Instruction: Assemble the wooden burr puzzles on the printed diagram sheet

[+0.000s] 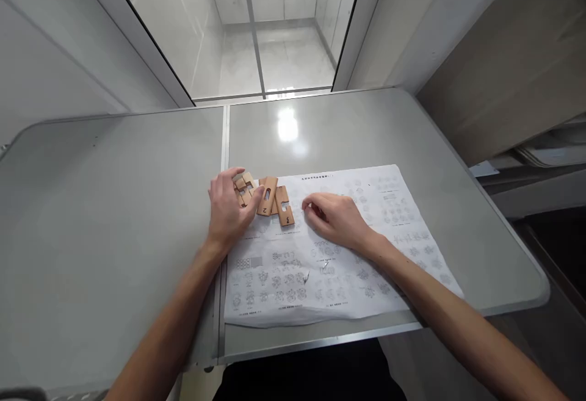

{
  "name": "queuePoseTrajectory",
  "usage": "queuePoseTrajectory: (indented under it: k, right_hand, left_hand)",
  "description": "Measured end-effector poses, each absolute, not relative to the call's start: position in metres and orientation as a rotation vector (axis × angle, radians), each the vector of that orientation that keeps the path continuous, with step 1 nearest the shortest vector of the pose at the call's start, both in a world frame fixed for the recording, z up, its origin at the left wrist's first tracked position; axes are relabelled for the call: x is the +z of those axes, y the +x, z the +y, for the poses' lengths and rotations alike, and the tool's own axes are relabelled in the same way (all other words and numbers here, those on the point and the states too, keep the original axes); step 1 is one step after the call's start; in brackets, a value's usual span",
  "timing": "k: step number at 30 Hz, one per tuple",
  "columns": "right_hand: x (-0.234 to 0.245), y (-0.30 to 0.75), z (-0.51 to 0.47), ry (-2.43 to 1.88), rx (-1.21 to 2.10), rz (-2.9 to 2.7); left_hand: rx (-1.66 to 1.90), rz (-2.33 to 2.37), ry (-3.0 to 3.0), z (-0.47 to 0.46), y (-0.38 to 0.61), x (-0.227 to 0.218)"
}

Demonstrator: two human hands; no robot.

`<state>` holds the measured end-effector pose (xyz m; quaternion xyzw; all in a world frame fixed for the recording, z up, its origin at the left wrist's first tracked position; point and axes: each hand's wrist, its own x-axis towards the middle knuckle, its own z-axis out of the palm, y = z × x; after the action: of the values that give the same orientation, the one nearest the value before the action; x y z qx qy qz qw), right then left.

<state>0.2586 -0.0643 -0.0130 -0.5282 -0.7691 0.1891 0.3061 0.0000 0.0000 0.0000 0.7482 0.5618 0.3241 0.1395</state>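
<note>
My left hand [227, 202] curves round a cluster of interlocking wooden puzzle pieces [245, 186], with index finger and thumb on either side of it. Its thumb tip reaches the edge of a flat slotted wooden piece marked 2 [267, 196]. To the right of that lies a notched wooden piece marked 3 [284, 207], and part of another piece shows between the two. My right hand [336, 215] rests on the printed sheet [348, 297], fingers loosely curled in. Nothing can be seen in it, and it is apart from the wooden pieces.
The white sheet, covered in small line diagrams, lies on a grey folding table [160, 175] with a metal-edged seam [226, 138] down its middle. Beyond the far edge is a glass panel [274, 35]. A shelf with papers [549, 148] stands at the right.
</note>
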Motion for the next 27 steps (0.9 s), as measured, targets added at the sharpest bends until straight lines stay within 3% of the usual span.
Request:
queuePoseTrajectory:
  k: [27]
  right_hand:
    - [-0.011, 0.259, -0.065, -1.421, 0.520, -2.037]
  left_hand:
    - [0.847, 1.556, 2.380, 0.016, -0.017, -0.009]
